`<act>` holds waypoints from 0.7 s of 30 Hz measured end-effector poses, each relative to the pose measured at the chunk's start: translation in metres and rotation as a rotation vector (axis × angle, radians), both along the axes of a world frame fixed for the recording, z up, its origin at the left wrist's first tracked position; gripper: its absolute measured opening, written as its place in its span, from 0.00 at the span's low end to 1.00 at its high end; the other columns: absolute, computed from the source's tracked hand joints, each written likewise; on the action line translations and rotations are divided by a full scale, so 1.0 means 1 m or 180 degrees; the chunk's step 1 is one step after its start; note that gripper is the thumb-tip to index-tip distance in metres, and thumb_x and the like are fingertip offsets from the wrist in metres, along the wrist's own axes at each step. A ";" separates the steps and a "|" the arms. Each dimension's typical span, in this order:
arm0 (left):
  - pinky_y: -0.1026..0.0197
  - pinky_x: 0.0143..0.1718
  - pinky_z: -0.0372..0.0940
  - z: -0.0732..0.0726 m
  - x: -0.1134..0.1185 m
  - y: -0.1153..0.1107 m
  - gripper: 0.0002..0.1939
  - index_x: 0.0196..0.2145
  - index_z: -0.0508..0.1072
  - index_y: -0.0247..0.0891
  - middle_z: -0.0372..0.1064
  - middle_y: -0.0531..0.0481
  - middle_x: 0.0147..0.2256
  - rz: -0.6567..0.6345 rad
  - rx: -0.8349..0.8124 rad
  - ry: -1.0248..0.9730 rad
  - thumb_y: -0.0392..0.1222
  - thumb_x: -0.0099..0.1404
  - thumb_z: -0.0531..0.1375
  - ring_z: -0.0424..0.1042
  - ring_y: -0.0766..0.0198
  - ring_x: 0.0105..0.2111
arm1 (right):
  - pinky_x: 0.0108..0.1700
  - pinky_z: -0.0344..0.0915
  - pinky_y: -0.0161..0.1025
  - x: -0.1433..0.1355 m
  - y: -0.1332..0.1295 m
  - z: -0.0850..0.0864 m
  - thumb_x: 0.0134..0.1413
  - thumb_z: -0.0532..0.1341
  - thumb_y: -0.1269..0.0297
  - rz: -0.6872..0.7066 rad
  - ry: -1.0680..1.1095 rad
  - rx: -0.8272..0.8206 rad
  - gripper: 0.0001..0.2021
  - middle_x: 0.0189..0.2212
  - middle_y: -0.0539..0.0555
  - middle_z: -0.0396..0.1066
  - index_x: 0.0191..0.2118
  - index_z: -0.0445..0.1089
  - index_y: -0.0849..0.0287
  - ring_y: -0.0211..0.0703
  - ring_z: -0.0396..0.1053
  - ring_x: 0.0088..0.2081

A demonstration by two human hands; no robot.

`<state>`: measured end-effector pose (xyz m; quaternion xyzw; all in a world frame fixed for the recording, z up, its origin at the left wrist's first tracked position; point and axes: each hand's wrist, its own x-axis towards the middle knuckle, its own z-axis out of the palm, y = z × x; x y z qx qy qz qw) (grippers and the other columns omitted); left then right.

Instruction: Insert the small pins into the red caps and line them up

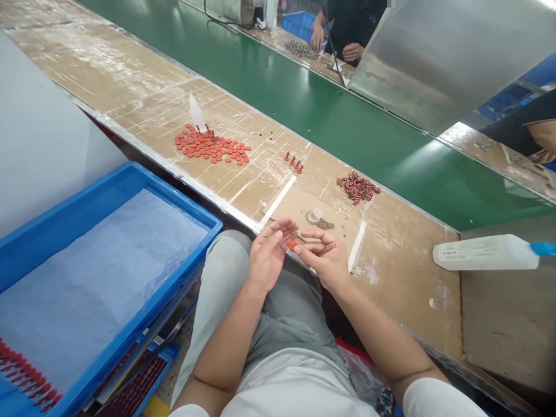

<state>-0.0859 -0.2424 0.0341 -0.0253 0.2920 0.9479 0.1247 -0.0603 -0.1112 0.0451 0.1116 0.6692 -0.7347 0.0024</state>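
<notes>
A small red disc (292, 246) is pinched between the thumb and fingers of my right hand (326, 258), above the table's front edge. My left hand (267, 258) is just beside it with fingers stretched and slightly curved, and I see nothing held in it. Beyond my hands, a small clear cup (314, 216) and a patch of tiny brownish parts (324, 224) are on a cardboard sheet (289, 200). Several red discs with dark stems (294, 163) stand in a short row behind the sheet.
Many loose red discs (212, 147) and a white pointed bottle (197, 114) are at left. A pile of red-and-black parts (357, 187) is at right, near a large bottle (486, 252). A blue tray (130, 174) flanks my leg. Beyond the green belt (278, 75), other people work.
</notes>
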 end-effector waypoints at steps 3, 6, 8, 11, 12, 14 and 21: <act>0.56 0.52 0.64 -0.003 0.002 0.000 0.13 0.43 0.77 0.36 0.76 0.42 0.43 -0.0378 -0.0185 0.0300 0.41 0.60 0.63 0.73 0.57 0.47 | 0.17 0.59 0.29 0.001 0.011 0.009 0.35 0.74 0.61 0.0140 -0.0085 -0.0159 0.25 0.25 0.51 0.78 0.42 0.68 0.59 0.33 0.65 0.17; 0.57 0.47 0.67 -0.008 0.005 0.004 0.15 0.42 0.78 0.36 0.77 0.41 0.40 -0.0743 -0.0340 0.0447 0.42 0.57 0.67 0.75 0.57 0.43 | 0.18 0.56 0.27 0.000 0.022 0.018 0.36 0.74 0.63 0.0405 -0.0200 -0.0191 0.28 0.22 0.48 0.76 0.45 0.65 0.58 0.31 0.62 0.16; 0.58 0.45 0.68 -0.013 0.006 0.008 0.15 0.40 0.79 0.38 0.78 0.42 0.38 -0.0756 -0.0369 0.0443 0.41 0.54 0.69 0.76 0.59 0.40 | 0.19 0.55 0.26 -0.001 0.026 0.021 0.38 0.74 0.64 0.0524 -0.0242 -0.0259 0.29 0.19 0.45 0.74 0.47 0.64 0.57 0.28 0.58 0.15; 0.58 0.43 0.69 -0.019 0.007 0.015 0.17 0.40 0.79 0.40 0.78 0.45 0.37 -0.0573 -0.0307 0.0384 0.40 0.50 0.71 0.77 0.61 0.37 | 0.20 0.55 0.26 0.000 0.023 0.023 0.38 0.74 0.64 0.0489 -0.0270 -0.0472 0.29 0.19 0.44 0.73 0.48 0.64 0.58 0.28 0.58 0.16; 0.59 0.43 0.70 -0.020 0.007 0.016 0.18 0.40 0.79 0.41 0.79 0.46 0.36 -0.0499 -0.0280 0.0373 0.40 0.49 0.72 0.77 0.62 0.37 | 0.20 0.55 0.27 0.001 0.021 0.022 0.38 0.74 0.64 0.0443 -0.0293 -0.0555 0.28 0.20 0.45 0.73 0.47 0.65 0.59 0.28 0.58 0.16; 0.59 0.44 0.70 -0.022 0.006 0.018 0.20 0.39 0.79 0.42 0.79 0.48 0.35 -0.0395 -0.0223 0.0364 0.38 0.47 0.73 0.77 0.62 0.37 | 0.20 0.55 0.28 0.004 0.017 0.019 0.38 0.74 0.62 0.0343 -0.0339 -0.0729 0.26 0.21 0.46 0.73 0.44 0.67 0.60 0.28 0.58 0.17; 0.58 0.47 0.69 -0.024 0.008 0.021 0.16 0.41 0.79 0.42 0.78 0.45 0.39 -0.0605 -0.0216 0.0429 0.41 0.52 0.71 0.76 0.60 0.42 | 0.24 0.57 0.31 0.004 0.027 0.015 0.35 0.76 0.63 0.0269 -0.0424 -0.0754 0.28 0.22 0.47 0.74 0.45 0.67 0.56 0.32 0.64 0.19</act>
